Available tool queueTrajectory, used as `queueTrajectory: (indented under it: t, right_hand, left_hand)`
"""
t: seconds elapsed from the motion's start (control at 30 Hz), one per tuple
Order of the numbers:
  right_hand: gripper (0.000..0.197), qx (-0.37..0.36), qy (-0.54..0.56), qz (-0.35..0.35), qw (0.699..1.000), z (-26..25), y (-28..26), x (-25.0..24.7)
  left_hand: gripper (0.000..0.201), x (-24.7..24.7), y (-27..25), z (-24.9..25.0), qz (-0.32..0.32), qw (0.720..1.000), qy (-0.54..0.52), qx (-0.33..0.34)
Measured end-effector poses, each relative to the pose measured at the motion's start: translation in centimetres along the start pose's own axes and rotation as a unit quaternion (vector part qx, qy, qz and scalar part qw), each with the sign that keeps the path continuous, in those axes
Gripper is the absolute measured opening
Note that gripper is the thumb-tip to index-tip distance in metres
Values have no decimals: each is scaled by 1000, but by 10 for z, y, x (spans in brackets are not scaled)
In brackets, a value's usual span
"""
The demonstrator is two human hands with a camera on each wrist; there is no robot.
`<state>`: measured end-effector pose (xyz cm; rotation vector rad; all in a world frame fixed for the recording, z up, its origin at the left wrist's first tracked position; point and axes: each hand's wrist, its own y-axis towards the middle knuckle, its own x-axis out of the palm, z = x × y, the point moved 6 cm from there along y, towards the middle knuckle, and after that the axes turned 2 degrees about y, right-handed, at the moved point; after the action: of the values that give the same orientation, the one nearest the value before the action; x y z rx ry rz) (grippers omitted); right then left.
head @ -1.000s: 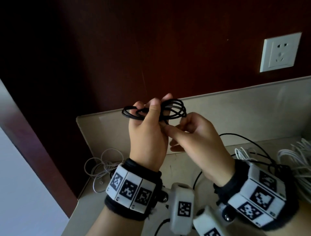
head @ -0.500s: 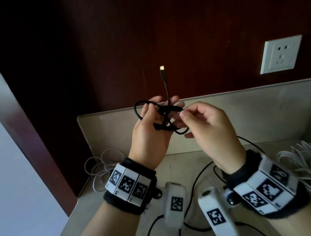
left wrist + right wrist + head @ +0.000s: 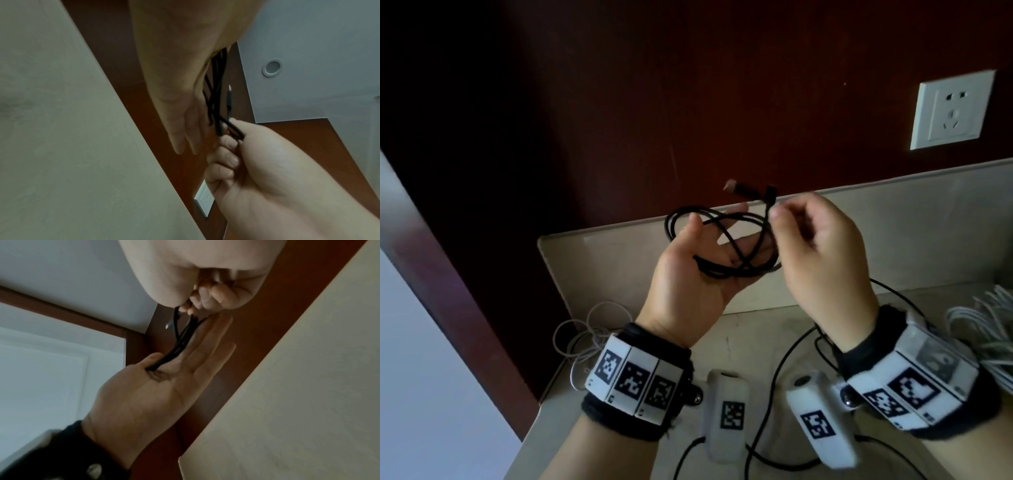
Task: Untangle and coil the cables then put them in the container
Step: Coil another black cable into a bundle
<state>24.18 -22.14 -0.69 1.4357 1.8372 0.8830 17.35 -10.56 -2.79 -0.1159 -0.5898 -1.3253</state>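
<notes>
Black cable [image 3: 736,273] held aloft: loops now spread wider across left hand [image 3: 688,284], fingers straight, hooked at thumb. Plug [image 3: 743,189], upright half a second ago, tipped leftward; cable pinched beside it by right hand [image 3: 822,260]. Coiling judged unfinished.

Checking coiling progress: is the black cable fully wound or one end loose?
One end loose: the black cable loops over the left hand; the right hand pinches its plug end.

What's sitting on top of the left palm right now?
A loose black cable coil lies across the open palm of the left hand, looped round its thumb; the right hand pinches it near the plug. Whether the crossing strands are knotted is hidden where they overlap.
</notes>
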Motion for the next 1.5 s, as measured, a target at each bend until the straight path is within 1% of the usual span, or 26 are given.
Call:
queueTrajectory:
  t: [0.07,0.17,0.3,0.4,0.43,0.47,0.5,0.53,0.57,0.6,0.63,0.67,0.7,0.77,0.83,0.9,0.97,1.1,1.2,1.23,1.27,1.33,1.4,1.5]
  right_hand:
    - [11,18,7,17,1000,3,4,-4]
    - [13,49,28,49,997,13,14,-15]
    - [19,64,91,41,993,14,24,-24]
    - [15,65,122,13,990,11,26,-28]
    - [13,52,117,0,992,9,27,-28]
    - [11,23,98,-14,995,4,28,-27]
    - [10,-22,67,-34,997,-2,28,-25]
    - [12,-74,35,-69,994,-7,27,-19]
    - [11,-116,13,-117,986,-12,22,-12]
    - [10,-137,-7,-166,977,-15,17,-3]
    - [13,-137,-26,-198,970,-16,11,4]
    - [16,-122,-34,-213,969,-17,6,9]
    - [18,-102,-27,-213,971,-16,3,12]
    - [18,-65,14,-199,978,-17,-3,15]
    - [18,-9,63,-203,977,-15,-5,18]
    - [16,50,101,-201,973,-12,-7,20]
    - [15,86,114,-194,971,-10,-8,20]
    - [13,103,104,-194,970,-13,-9,18]
    - [12,80,87,-234,965,-22,-10,20]
    - [12,81,85,-243,963,-22,-11,21]
    - [12,90,86,-244,962,-20,-11,22]
    - [11,96,78,-237,964,-17,-13,23]
    - [9,77,45,-233,968,-18,-15,25]
    - [5,44,-8,-215,976,-20,-18,25]
  left_hand:
    - [65,-3,1,3,21,1000,-2,10]
    - [70,-10,2,6,55,998,-19,12]
    - [66,-18,5,4,88,996,-13,-8]
    - [65,-27,6,2,128,991,11,-27]
    - [64,-30,7,2,145,989,20,-26]
    - [64,-31,8,2,159,987,21,-23]
    - [65,-33,9,1,170,985,17,-19]
    - [66,-32,11,2,168,986,2,-14]
    - [70,-33,12,2,164,986,-17,-10]
    - [74,-30,11,3,151,988,-36,-7]
    - [77,-29,11,4,138,989,-43,-2]
    - [77,-26,10,4,124,991,-41,0]
    - [73,-25,9,4,115,993,-30,8]
    - [64,-24,8,5,126,991,-5,40]
    - [70,-16,8,4,105,992,18,64]
    - [77,-9,7,1,78,994,19,76]
    - [79,-5,4,-2,79,994,19,74]
    - [80,0,0,-2,67,995,-2,70]
    - [81,-2,-2,1,83,994,-12,71]
    - [79,-2,-3,2,83,994,-19,73]
    - [73,0,-4,2,79,994,-24,73]
    - [54,3,-4,0,75,995,-19,66]
    - [42,4,-3,-4,80,995,2,53]
    - [26,7,-1,-6,73,996,23,38]
